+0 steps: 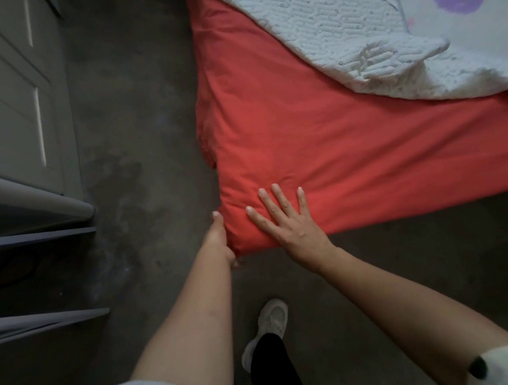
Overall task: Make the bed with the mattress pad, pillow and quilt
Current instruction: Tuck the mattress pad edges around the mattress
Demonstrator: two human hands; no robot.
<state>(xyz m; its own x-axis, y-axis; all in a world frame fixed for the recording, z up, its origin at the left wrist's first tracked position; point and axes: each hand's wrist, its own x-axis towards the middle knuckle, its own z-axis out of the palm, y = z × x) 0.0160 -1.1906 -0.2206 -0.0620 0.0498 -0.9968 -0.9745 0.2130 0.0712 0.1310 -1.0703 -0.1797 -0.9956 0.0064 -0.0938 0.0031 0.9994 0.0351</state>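
**Seating the pad at a corner.** The red pad (302, 127) covers the bed (400, 214) out to its near-left corner, where both hands work. The white quilt (355, 32) lies bunched across the far-right part, well apart from them. The right hand (285, 223) lies flat on top just inside the corner, fingers spread and palm down on the cloth. The left hand (220, 243) clasps the corner from its left side, thumb up along the edge, fingers curled beneath and mostly hidden. The step appears to be drawing the pad's corner down and under. Done well, the flat hand pins the top surface against creep while the other pulls the hem fully below the corner. The palm should then sweep outward toward both edges, since loose folds show along the left edge. The quilt probably waits until every corner is seated.
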